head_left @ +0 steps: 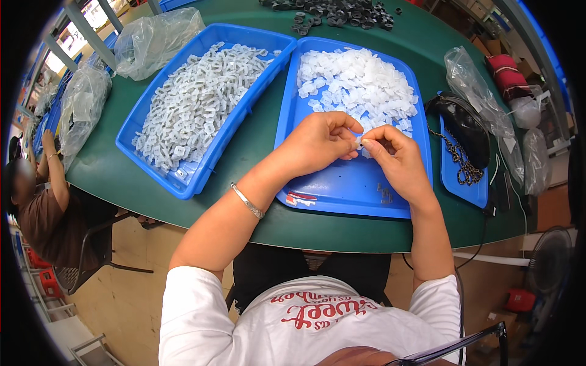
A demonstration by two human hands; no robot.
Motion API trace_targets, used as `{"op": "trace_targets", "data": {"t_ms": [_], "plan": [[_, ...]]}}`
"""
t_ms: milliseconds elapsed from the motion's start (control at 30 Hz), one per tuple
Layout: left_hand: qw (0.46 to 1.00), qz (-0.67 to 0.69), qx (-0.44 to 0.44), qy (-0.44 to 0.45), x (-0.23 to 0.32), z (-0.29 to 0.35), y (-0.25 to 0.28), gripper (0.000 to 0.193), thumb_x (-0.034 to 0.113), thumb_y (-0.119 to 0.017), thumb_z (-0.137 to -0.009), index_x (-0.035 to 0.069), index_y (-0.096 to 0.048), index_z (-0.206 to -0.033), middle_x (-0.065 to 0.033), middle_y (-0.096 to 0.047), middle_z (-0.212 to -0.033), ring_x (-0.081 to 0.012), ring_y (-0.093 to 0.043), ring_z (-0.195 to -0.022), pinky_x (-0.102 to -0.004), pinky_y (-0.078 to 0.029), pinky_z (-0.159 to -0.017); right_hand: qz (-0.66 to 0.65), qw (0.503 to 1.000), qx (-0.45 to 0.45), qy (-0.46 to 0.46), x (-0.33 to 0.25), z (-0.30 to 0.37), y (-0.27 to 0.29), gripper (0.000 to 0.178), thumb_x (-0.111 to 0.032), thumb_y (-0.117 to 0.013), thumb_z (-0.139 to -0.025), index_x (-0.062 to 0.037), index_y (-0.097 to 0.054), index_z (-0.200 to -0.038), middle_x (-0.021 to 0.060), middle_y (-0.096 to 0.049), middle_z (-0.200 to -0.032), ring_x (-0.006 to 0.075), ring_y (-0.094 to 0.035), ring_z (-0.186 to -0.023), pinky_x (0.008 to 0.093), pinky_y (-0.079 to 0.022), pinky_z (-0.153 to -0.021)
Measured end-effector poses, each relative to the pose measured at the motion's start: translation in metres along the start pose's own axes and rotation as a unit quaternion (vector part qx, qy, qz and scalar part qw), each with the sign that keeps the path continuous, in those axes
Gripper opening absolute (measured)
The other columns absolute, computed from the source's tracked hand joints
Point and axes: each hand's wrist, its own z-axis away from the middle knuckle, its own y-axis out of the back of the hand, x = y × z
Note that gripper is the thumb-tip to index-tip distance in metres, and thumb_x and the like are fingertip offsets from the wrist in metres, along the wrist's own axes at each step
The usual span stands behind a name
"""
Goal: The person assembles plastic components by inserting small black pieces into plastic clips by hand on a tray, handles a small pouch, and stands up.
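Note:
Both hands meet fingertip to fingertip above a shallow blue tray [342,189]. My left hand [320,143] is closed in a pinch, and so is my right hand [400,161]. Between their tips is a small whitish plastic piece [361,144], mostly covered by the fingers. Behind the hands, the far half of that tray holds a heap of translucent white plastic pieces [360,79]. A few tiny dark metallic bits [384,193] lie near its front right corner. To the left, a deeper blue bin [183,190] is filled with greyish clear plastic parts [195,97].
Black parts [342,12] are piled at the table's far edge. Clear plastic bags [155,43] lie at the back left. On the right, a black bag with a chain [461,125] rests over a small blue tray [450,174]. A seated person [49,207] works at far left.

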Motion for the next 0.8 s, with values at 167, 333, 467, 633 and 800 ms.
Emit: {"op": "trace_targets", "data": {"t_ms": [167,333,467,633,800], "plan": [[1.0,0.018,0.003,-0.016,0.001,0.0,-0.001,0.023,0.002,-0.064,-0.091,-0.008,-0.061,-0.111,-0.0077,-0.068,-0.085,-0.0109,-0.066,-0.078,-0.0243,-0.056,-0.071,0.001,1.0,0.011,0.005,-0.003,0.001,-0.003,0.012,-0.011,-0.064,-0.095,0.0001,-0.064,-0.095,0.002,-0.063,-0.085,0.0082,-0.056,-0.076,0.0236,-0.046,-0.068],[1.0,0.017,-0.002,-0.02,0.007,0.001,-0.001,0.022,0.001,-0.063,-0.091,-0.007,-0.061,-0.111,-0.0072,-0.068,-0.085,-0.0103,-0.066,-0.078,-0.0238,-0.055,-0.072,-0.009,0.999,0.032,0.022,-0.003,0.002,-0.007,0.011,-0.012,-0.063,-0.095,-0.0007,-0.062,-0.095,0.0021,-0.062,-0.085,0.0082,-0.057,-0.077,0.0236,-0.046,-0.069],[0.999,0.037,-0.002,-0.017,0.008,0.002,-0.002,0.023,-0.001,-0.062,-0.091,-0.007,-0.06,-0.112,-0.0077,-0.068,-0.087,-0.0106,-0.067,-0.08,-0.0236,-0.055,-0.072,-0.022,0.999,0.029,0.022,-0.002,0.002,-0.01,0.01,-0.01,-0.058,-0.097,-0.0007,-0.057,-0.097,0.0035,-0.061,-0.089,0.0101,-0.059,-0.078,0.0249,-0.048,-0.07],[0.998,0.055,-0.004,-0.026,0.008,0.002,-0.003,0.024,-0.002,-0.061,-0.091,-0.008,-0.059,-0.115,-0.0087,-0.069,-0.089,-0.0113,-0.067,-0.081,-0.0239,-0.055,-0.074,-0.03,0.998,0.023,0.046,-0.004,0.003,-0.011,0.009,-0.009,-0.054,-0.1,-0.0001,-0.052,-0.1,0.0065,-0.06,-0.093,0.0127,-0.063,-0.082,0.0265,-0.054,-0.072],[0.998,0.057,-0.011,-0.031,0.011,0.003,-0.005,0.025,-0.002,-0.062,-0.091,-0.008,-0.059,-0.115,-0.0091,-0.069,-0.089,-0.0117,-0.067,-0.083,-0.025,-0.055,-0.075,-0.113,0.993,0.009,0.013,-0.008,0.003,-0.011,0.011,-0.009,-0.052,-0.101,0.0,-0.05,-0.107,0.0082,-0.059,-0.097,0.0134,-0.064,-0.085,0.027,-0.055,-0.075]]}}
